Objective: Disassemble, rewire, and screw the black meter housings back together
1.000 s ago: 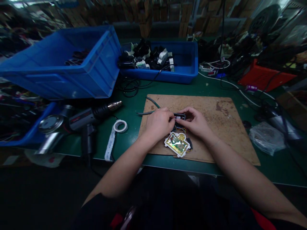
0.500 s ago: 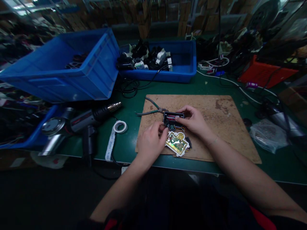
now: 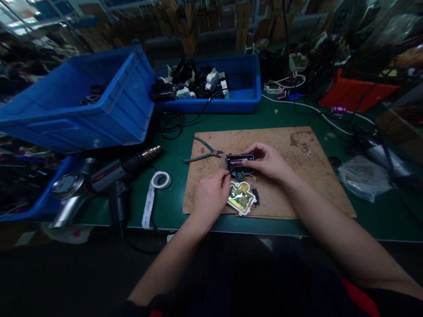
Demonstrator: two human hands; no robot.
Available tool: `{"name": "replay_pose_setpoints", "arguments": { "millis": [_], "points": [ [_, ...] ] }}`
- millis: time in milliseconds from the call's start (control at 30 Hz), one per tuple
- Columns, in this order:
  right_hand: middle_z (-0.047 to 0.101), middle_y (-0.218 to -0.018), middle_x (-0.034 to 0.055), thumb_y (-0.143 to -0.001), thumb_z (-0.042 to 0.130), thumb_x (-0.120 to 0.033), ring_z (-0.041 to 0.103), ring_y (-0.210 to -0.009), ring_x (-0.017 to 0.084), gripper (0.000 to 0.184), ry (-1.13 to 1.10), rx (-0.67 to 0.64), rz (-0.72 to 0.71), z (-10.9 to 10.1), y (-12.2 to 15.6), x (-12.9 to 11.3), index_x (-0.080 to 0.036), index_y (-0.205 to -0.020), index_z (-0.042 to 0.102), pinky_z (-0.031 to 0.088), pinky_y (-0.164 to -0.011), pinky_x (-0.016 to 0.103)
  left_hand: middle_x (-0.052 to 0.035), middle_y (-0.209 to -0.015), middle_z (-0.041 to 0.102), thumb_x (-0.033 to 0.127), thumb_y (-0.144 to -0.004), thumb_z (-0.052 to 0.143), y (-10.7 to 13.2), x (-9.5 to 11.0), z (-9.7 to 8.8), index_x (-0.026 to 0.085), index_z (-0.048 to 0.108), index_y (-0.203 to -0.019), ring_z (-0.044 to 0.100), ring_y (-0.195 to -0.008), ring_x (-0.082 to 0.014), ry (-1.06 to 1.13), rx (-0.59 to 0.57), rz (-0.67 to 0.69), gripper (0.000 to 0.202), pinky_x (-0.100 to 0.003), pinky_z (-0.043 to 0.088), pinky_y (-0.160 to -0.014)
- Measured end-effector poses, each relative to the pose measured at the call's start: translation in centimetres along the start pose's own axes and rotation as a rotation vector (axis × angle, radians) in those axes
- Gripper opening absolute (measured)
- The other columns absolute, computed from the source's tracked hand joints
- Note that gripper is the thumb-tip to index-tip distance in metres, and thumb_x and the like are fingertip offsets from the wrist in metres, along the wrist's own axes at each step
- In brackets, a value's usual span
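A small black open box with red and dark wires inside lies on the brown board. My right hand grips its right side, thumb over the rim and fingers behind. At the box's near left corner, my left hand pinches a thin dark wire between thumb and forefinger. Close below sits a white-edged part with a yellow-green circuit face, partly behind my left thumb. Thin coloured wires run between this part and the box. Pliers with dark green handles lie spread just left of the box.
Left of the board are a roll of white tape and a heat gun. Blue bins stand at the back, one tilted. To the right lie a clear plastic bag, an orange-red crate and loose cables.
The whole view has shifted slightly, with the bench moving left in it. My left fingers have drawn in to a tighter pinch at the box's corner. My right hand keeps its hold.
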State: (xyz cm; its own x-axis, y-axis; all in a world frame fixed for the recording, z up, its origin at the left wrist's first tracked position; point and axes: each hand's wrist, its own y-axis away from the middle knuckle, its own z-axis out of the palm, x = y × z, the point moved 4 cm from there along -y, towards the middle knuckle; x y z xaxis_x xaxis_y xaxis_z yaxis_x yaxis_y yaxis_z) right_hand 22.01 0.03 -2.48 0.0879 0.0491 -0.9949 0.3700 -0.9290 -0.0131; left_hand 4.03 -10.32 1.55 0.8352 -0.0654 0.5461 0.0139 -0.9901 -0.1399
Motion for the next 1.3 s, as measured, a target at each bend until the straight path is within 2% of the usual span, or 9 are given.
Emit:
{"name": "replay_pose_setpoints", "arguments": {
  "millis": [100, 233, 400, 600, 733, 800, 867, 1067, 1300],
  "points": [
    [0.073, -0.091, 0.0036, -0.067, 0.082, -0.025, 0.068, -0.079, 0.020, 0.029, 0.013, -0.002, -0.007, -0.2, -0.1, -0.1, -0.020, -0.091, 0.066, 0.056, -0.071, 0.034, -0.0035, -0.085, 0.074, 0.027, -0.092, 0.060, -0.7, -1.0, 0.6, 0.022, 0.066, -0.098, 0.070, -0.076, -0.0186, 0.344, -0.108, -0.078, 0.009, -0.028, 0.050, -0.068],
    [0.073, -0.087, 0.0032, -0.067, 0.082, -0.024, 0.066, -0.074, 0.019, 0.029, 0.027, -0.006, 0.000, -0.2, -0.2, -0.2, -0.020, -0.091, 0.067, 0.054, -0.068, 0.033, -0.0007, -0.075, 0.072, 0.032, -0.087, 0.067, -1.0, -1.9, 1.8, 0.019, 0.056, -0.094, 0.064, -0.060, -0.0121, 0.897, -0.218, -0.301, 0.018, -0.021, 0.046, -0.056],
    [0.072, -0.084, 0.0018, -0.067, 0.081, -0.023, 0.064, -0.070, 0.017, 0.029, 0.005, -0.014, -0.001, -0.2, -0.1, -0.3, -0.021, -0.091, 0.066, 0.052, -0.064, 0.030, -0.0020, -0.077, 0.072, 0.035, -0.079, 0.076, -1.1, -2.3, 2.2, 0.014, 0.062, -0.095, 0.055, -0.051, -0.0058, 1.075, -0.204, -0.414, 0.030, -0.016, 0.037, -0.047],
    [0.072, -0.085, 0.0018, -0.067, 0.082, -0.024, 0.064, -0.070, 0.017, 0.029, 0.012, -0.015, 0.001, -0.3, -0.3, -0.1, -0.020, -0.091, 0.067, 0.051, -0.064, 0.030, -0.0023, -0.073, 0.071, 0.030, -0.082, 0.074, -2.4, -2.0, 1.7, 0.014, 0.068, -0.090, 0.059, -0.056, -0.0088, 0.930, -0.167, -0.324, 0.019, -0.019, 0.045, -0.053],
    [0.071, -0.079, 0.0012, -0.067, 0.084, -0.029, 0.065, -0.070, 0.017, 0.031, -0.013, -0.027, 0.008, -0.2, -0.3, 0.0, -0.020, -0.091, 0.067, 0.052, -0.062, 0.029, -0.0049, -0.088, 0.075, 0.026, -0.091, 0.063, -3.4, 0.1, 0.7, 0.018, 0.073, -0.096, 0.068, -0.078, -0.0168, 0.438, -0.027, 0.053, 0.013, -0.029, 0.054, -0.074],
    [0.071, -0.080, 0.0016, -0.066, 0.084, -0.030, 0.066, -0.072, 0.017, 0.031, -0.027, -0.033, 0.001, -0.2, -0.3, -0.1, -0.020, -0.090, 0.067, 0.053, -0.064, 0.029, -0.0075, -0.105, 0.075, 0.022, -0.095, 0.057, -3.5, 1.1, 0.7, 0.019, 0.073, -0.106, 0.068, -0.096, -0.0209, 0.170, -0.020, 0.255, 0.019, -0.035, 0.052, -0.089],
    [0.072, -0.081, 0.0019, -0.066, 0.084, -0.029, 0.066, -0.073, 0.017, 0.030, -0.030, -0.040, -0.006, -0.2, -0.2, -0.2, -0.020, -0.089, 0.067, 0.054, -0.066, 0.030, -0.0088, -0.113, 0.073, 0.020, -0.098, 0.053, -3.7, 1.4, 0.8, 0.020, 0.071, -0.114, 0.066, -0.104, -0.0223, 0.019, -0.052, 0.355, 0.024, -0.037, 0.051, -0.095],
    [0.071, -0.082, 0.0020, -0.070, 0.082, -0.028, 0.066, -0.073, 0.017, 0.028, -0.039, -0.080, -0.006, -0.3, 0.0, -0.5, -0.019, -0.092, 0.066, 0.055, -0.066, 0.029, -0.0059, -0.109, 0.072, 0.018, -0.098, 0.050, -4.2, 1.5, 0.3, 0.022, 0.070, -0.117, 0.066, -0.095, -0.0210, -0.185, -0.146, 0.424, 0.028, -0.032, 0.052, -0.083],
    [0.069, -0.089, 0.0022, -0.074, 0.079, -0.027, 0.066, -0.080, 0.017, 0.029, -0.033, -0.162, -0.023, -0.7, 0.4, -1.1, -0.020, -0.099, 0.066, 0.054, -0.068, 0.028, -0.0067, -0.107, 0.071, 0.014, -0.096, 0.050, -3.9, 2.9, 0.4, 0.023, 0.070, -0.115, 0.064, -0.095, -0.0232, -0.359, -0.130, 0.378, 0.029, -0.031, 0.050, -0.075]
  ]
}}
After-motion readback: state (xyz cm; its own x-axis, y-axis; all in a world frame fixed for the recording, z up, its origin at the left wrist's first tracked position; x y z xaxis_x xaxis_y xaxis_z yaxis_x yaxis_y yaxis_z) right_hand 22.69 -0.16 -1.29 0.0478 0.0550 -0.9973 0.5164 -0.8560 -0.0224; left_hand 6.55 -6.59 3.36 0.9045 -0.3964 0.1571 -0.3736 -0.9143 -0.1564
